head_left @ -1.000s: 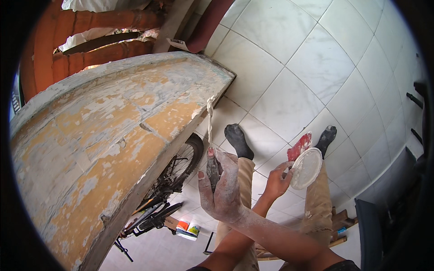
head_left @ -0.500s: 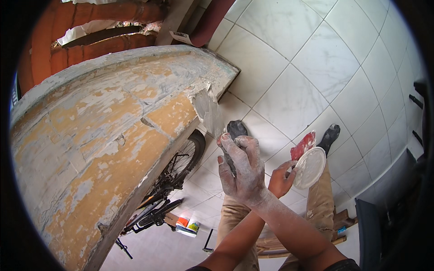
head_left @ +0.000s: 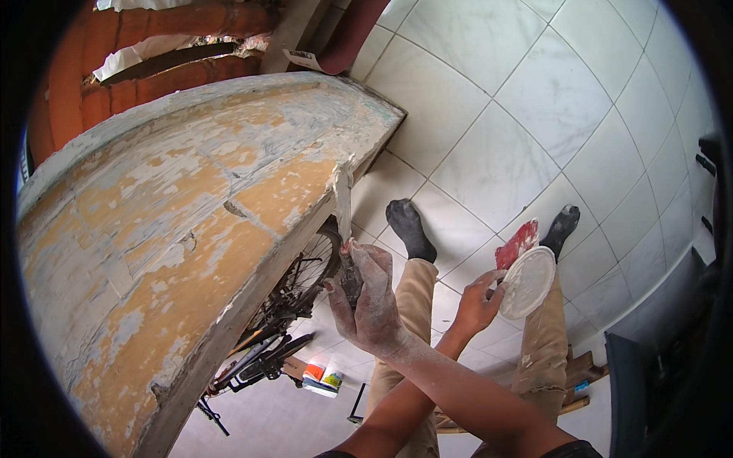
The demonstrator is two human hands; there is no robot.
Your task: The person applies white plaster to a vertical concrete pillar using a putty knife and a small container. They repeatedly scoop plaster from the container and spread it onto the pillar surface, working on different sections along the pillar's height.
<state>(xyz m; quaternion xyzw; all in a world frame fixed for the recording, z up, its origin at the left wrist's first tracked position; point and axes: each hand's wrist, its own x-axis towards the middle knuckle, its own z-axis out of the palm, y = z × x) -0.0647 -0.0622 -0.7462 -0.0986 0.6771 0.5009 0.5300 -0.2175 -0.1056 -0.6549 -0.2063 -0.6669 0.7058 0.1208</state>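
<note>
My forearms cross. My right hand (head_left: 366,301), coated in pale dust, grips a dark-handled putty knife (head_left: 343,200). Its putty-smeared blade is seen nearly edge-on at the near edge of a weathered ledge (head_left: 137,252) with flaking tan and grey paint; whether they touch I cannot tell. My left hand (head_left: 477,301), reaching across to the right, pinches a round white lid (head_left: 527,286) smeared with pale putty, together with a red flat spreader (head_left: 513,244) whose blade shows behind the lid, also flecked with white.
A bicycle (head_left: 259,359) lies below the ledge beside small containers (head_left: 324,378). Orange slatted woodwork (head_left: 153,30) is beyond the ledge. My socked feet (head_left: 405,221) are on white floor tiles (head_left: 550,91). Dark furniture (head_left: 622,389) is at the lower right.
The knife turned to show its broad blade half a second ago, then back edge-on. My right hand swung right, then back left. My left hand shifted slightly rightward in view.
</note>
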